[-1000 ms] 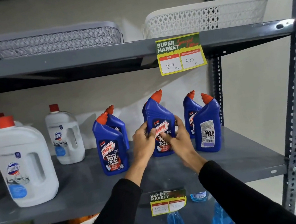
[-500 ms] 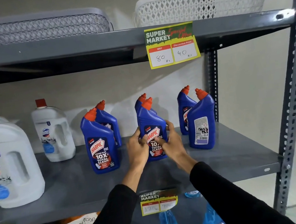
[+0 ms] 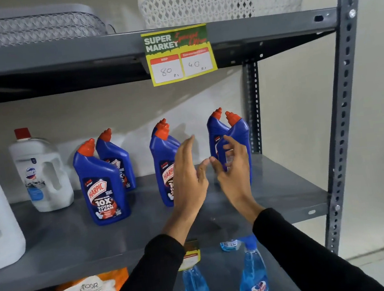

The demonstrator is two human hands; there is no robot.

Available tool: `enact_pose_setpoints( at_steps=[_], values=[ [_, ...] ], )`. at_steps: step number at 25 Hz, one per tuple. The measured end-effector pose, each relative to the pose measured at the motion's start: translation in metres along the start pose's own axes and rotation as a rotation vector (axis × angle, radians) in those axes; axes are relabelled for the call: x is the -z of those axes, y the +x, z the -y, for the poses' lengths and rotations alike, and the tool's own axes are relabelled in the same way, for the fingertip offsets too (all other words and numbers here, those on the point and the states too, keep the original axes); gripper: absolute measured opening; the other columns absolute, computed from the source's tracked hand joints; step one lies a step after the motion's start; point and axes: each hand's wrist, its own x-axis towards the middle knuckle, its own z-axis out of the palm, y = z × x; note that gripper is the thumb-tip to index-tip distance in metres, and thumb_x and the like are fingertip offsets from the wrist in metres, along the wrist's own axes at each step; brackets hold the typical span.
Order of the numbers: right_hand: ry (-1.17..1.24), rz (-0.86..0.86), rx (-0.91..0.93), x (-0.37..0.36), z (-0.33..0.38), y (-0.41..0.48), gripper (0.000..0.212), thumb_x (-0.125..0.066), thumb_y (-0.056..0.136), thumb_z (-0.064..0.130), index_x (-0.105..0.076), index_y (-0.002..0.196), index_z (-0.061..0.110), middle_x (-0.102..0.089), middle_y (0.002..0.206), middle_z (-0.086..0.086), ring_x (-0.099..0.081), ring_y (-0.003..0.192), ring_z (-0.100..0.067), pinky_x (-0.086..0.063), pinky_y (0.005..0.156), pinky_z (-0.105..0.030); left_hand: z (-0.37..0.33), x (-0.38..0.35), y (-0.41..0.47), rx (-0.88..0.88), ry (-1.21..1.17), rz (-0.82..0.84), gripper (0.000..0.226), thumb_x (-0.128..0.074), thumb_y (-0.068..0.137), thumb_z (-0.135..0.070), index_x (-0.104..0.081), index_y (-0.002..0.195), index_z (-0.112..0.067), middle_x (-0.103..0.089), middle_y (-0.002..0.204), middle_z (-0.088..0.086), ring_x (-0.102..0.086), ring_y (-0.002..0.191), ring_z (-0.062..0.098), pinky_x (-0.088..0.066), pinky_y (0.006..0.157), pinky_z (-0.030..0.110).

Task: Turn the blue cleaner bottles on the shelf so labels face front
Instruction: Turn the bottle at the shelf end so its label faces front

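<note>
Several blue cleaner bottles with orange caps stand in pairs on the grey middle shelf (image 3: 286,197). The left front bottle (image 3: 101,185) shows its red label; another (image 3: 116,158) stands behind it. The middle front bottle (image 3: 163,167) also faces label-forward, half hidden by my left hand (image 3: 187,179), which is open with fingers spread and off the bottle. My right hand (image 3: 233,167) is open in front of the right front bottle (image 3: 240,138), whose label side is hidden by my fingers. One more bottle (image 3: 215,131) stands behind that one.
White jugs (image 3: 41,170) with red caps stand at the left of the shelf. Baskets sit on the top shelf, where a yellow price tag (image 3: 178,54) hangs. Below are light blue spray bottles (image 3: 253,278) and pouches. A perforated metal upright (image 3: 344,115) bounds the right side.
Both hands let go of the middle front bottle, now standing label-forward, and moved right; my right hand now spreads in front of the right front bottle. The view moved closer.
</note>
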Motion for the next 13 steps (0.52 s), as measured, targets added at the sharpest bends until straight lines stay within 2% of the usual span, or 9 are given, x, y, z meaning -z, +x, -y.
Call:
enact_pose_setpoints(
  at_steps=[2, 3, 4, 6, 7, 9, 10, 11, 13],
  values=[
    [-0.044, -0.056, -0.014, 0.016, -0.007, 0.009, 0.06, -0.071, 0.085, 0.019, -0.043, 0.137, 0.027, -0.046, 0.128, 0.005, -0.047, 0.121, -0.018, -0.046, 0.102, -0.041, -0.006, -0.022, 0.001, 0.049, -0.052, 0.083, 0.059, -0.059, 0.095, -0.03, -0.036, 0.147, -0.016, -0.043, 0.151, 0.0, -0.036, 0.136, 0.0, -0.026, 0.105, 0.001],
    [-0.046, -0.072, -0.032, 0.023, -0.012, 0.012, 0.062, -0.07, 0.085, 0.02, -0.041, 0.138, 0.028, -0.043, 0.131, 0.005, -0.044, 0.125, -0.019, -0.045, 0.104, -0.043, -0.006, -0.033, 0.001, 0.113, -0.092, 0.12, 0.061, -0.059, 0.094, -0.028, -0.034, 0.149, -0.016, -0.041, 0.153, -0.001, -0.034, 0.135, -0.002, -0.023, 0.103, -0.002],
    [-0.048, -0.085, -0.056, 0.029, -0.016, 0.016, 0.064, -0.07, 0.085, 0.021, -0.039, 0.14, 0.028, -0.04, 0.134, 0.004, -0.041, 0.13, -0.02, -0.045, 0.106, -0.044, -0.004, -0.043, 0.001, 0.199, -0.139, 0.157, 0.064, -0.059, 0.094, -0.027, -0.031, 0.15, -0.016, -0.038, 0.155, 0.0, -0.033, 0.138, 0.0, -0.021, 0.105, 0.001],
    [-0.105, -0.09, -0.136, 0.04, -0.022, 0.021, 0.07, -0.072, 0.085, 0.022, -0.035, 0.144, 0.026, -0.036, 0.142, -0.002, -0.034, 0.137, -0.02, -0.042, 0.108, -0.039, 0.001, -0.059, 0.005, 0.41, -0.217, 0.219, 0.067, -0.058, 0.095, -0.025, -0.024, 0.153, -0.015, -0.034, 0.158, 0.002, -0.033, 0.144, 0.012, -0.027, 0.112, 0.018],
    [-0.145, -0.079, -0.186, 0.043, -0.027, 0.025, 0.073, -0.073, 0.084, 0.022, -0.033, 0.146, 0.023, -0.035, 0.145, -0.005, -0.032, 0.139, -0.021, -0.04, 0.108, -0.036, 0.002, -0.064, 0.008, 0.51, -0.25, 0.245, 0.067, -0.056, 0.096, -0.024, -0.022, 0.153, -0.015, -0.033, 0.158, 0.002, -0.035, 0.144, 0.016, -0.031, 0.112, 0.025],
    [-0.227, -0.022, -0.278, 0.046, -0.038, 0.033, 0.08, -0.075, 0.083, 0.025, -0.031, 0.149, 0.019, -0.038, 0.148, -0.007, -0.036, 0.139, -0.023, -0.037, 0.11, -0.038, 0.003, -0.074, 0.012, 0.649, -0.378, 0.306, 0.06, -0.053, 0.098, -0.02, -0.026, 0.152, -0.013, -0.04, 0.151, -0.001, -0.044, 0.136, 0.016, -0.041, 0.104, 0.029],
    [-0.217, 0.028, -0.306, 0.046, -0.046, 0.033, 0.08, -0.076, 0.082, 0.027, -0.032, 0.148, 0.018, -0.043, 0.146, -0.008, -0.043, 0.136, -0.023, -0.04, 0.11, -0.04, 0.004, -0.079, 0.011, 0.677, -0.456, 0.33, 0.054, -0.052, 0.098, -0.016, -0.033, 0.148, -0.012, -0.046, 0.145, -0.004, -0.05, 0.128, 0.015, -0.044, 0.1, 0.03],
    [-0.175, 0.082, -0.336, 0.046, -0.052, 0.033, 0.074, -0.076, 0.081, 0.026, -0.037, 0.144, 0.017, -0.052, 0.141, -0.008, -0.053, 0.127, -0.023, -0.046, 0.105, -0.041, 0.005, -0.084, 0.009, 0.677, -0.491, 0.335, 0.046, -0.053, 0.098, -0.013, -0.041, 0.143, -0.012, -0.053, 0.142, 0.002, -0.056, 0.122, 0.017, -0.047, 0.099, 0.032],
    [-0.101, 0.173, -0.419, 0.043, -0.056, 0.028, 0.054, -0.073, 0.085, 0.021, -0.047, 0.132, 0.016, -0.064, 0.127, -0.008, -0.064, 0.108, -0.02, -0.054, 0.09, -0.034, 0.01, -0.091, 0.001, 0.675, -0.47, 0.31, 0.037, -0.055, 0.096, -0.011, -0.053, 0.132, -0.015, -0.065, 0.13, 0.009, -0.064, 0.114, 0.022, -0.052, 0.1, 0.038]
  ],
)
